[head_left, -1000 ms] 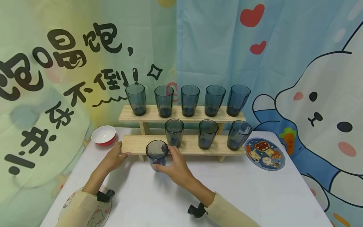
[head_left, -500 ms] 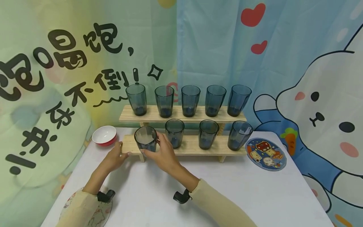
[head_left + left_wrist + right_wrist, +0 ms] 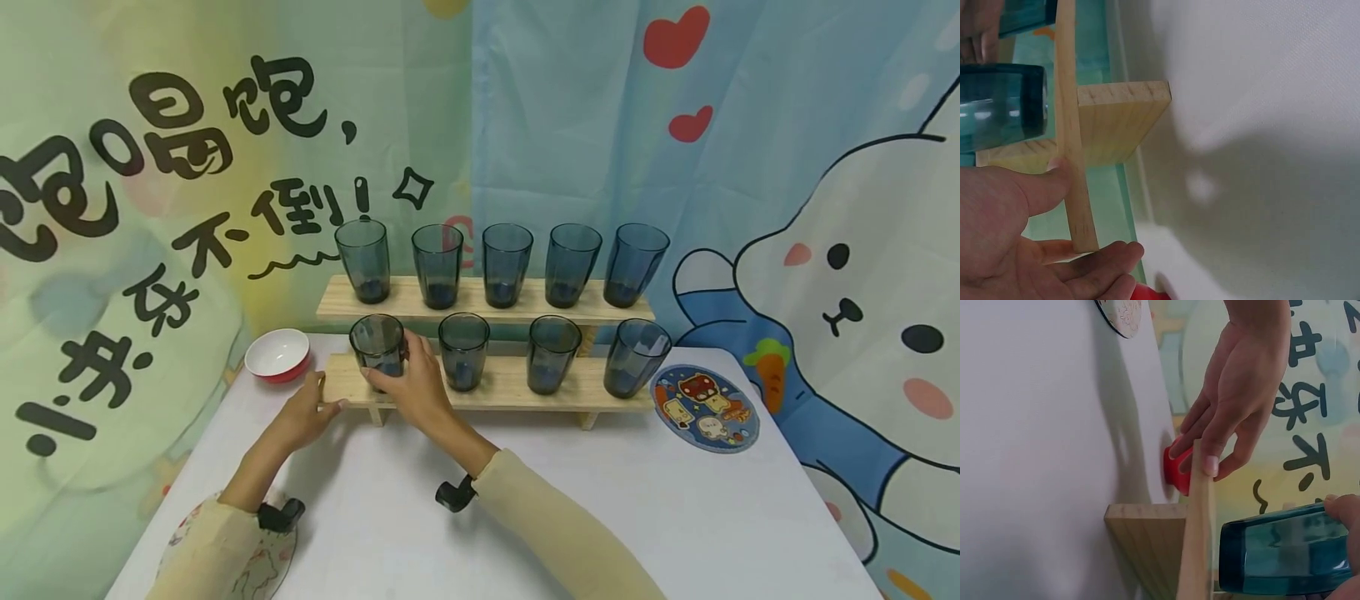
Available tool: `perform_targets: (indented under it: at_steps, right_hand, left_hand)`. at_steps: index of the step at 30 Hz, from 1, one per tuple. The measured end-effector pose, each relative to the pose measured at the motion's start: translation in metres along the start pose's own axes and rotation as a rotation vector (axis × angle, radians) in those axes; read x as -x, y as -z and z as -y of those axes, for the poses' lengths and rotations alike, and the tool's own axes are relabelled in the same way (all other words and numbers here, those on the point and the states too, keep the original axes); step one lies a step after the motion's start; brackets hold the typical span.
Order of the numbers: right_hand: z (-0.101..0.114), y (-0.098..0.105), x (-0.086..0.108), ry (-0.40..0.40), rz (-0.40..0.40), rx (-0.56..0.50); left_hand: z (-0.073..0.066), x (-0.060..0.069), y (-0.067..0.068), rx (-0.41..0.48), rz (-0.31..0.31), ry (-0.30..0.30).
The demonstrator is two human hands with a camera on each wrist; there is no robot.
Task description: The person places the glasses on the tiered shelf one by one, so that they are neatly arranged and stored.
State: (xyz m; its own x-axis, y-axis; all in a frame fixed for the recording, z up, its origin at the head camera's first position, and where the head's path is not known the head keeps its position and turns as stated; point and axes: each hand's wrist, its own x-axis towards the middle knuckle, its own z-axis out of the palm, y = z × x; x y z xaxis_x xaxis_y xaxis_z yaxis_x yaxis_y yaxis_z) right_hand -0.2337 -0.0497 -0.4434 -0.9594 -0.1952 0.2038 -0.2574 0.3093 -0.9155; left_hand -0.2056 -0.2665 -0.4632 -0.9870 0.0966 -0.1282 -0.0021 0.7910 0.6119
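Note:
A tinted blue drinking glass is upright over the left end of the lower board of a two-tier wooden shelf. My right hand holds it from the right side, thumb in front. In the left wrist view a narrow gap shows between the glass's base and the board. My left hand grips the board's left end; in the left wrist view its thumb lies on the top face and the fingers reach round the end. Right of the held glass, a matching glass stands on the same board.
Two more glasses stand farther right on the lower board, and several line the upper board. A red and white bowl sits left of the shelf. A round blue patterned mat lies at right, another round mat under the left forearm.
My right hand has carried the glass from in front of the shelf back and left, over the lower board's left end. The left hand keeps its grip on the board.

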Motion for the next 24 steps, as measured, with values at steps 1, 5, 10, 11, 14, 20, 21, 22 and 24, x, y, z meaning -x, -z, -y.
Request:
perform_targets:
  at_steps: [1, 5, 10, 11, 14, 20, 21, 22, 24]
  right_hand:
    - [-0.001, 0.0, -0.001, -0.005, -0.002, 0.007]
    - [-0.006, 0.0, -0.002, -0.013, -0.008, 0.024]
    - [-0.008, 0.0, -0.001, -0.007, -0.017, 0.027]
    - [-0.008, -0.001, -0.001, -0.004, -0.018, 0.025]
    - [-0.008, -0.001, -0.001, 0.0, -0.017, 0.032]
    - [-0.01, -0.002, 0.001, -0.007, 0.003, 0.043]
    - [-0.01, -0.002, 0.002, -0.007, 0.01, 0.047]
    - [-0.01, -0.001, 0.004, -0.007, 0.019, 0.051]
    - [-0.01, 0.003, 0.01, -0.006, 0.049, 0.056]
  left_hand:
    - [0.0, 0.0, 0.0, 0.0, -0.002, -0.004]
    - [0.0, -0.001, -0.002, 0.0, -0.007, -0.01]
    - [-0.002, 0.0, -0.002, -0.005, -0.002, 0.0]
    - [-0.002, 0.0, -0.002, -0.006, -0.001, 0.002]
    - [-0.003, 0.0, -0.001, -0.008, 0.002, 0.004]
    - [-0.001, 0.0, -0.001, -0.007, -0.001, 0.003]
    - [-0.001, 0.0, -0.001, -0.01, -0.005, -0.002]
    - [0.0, 0.0, -0.002, -0.006, -0.01, -0.007]
    - [0.002, 0.0, -0.004, 0.006, -0.016, -0.02]
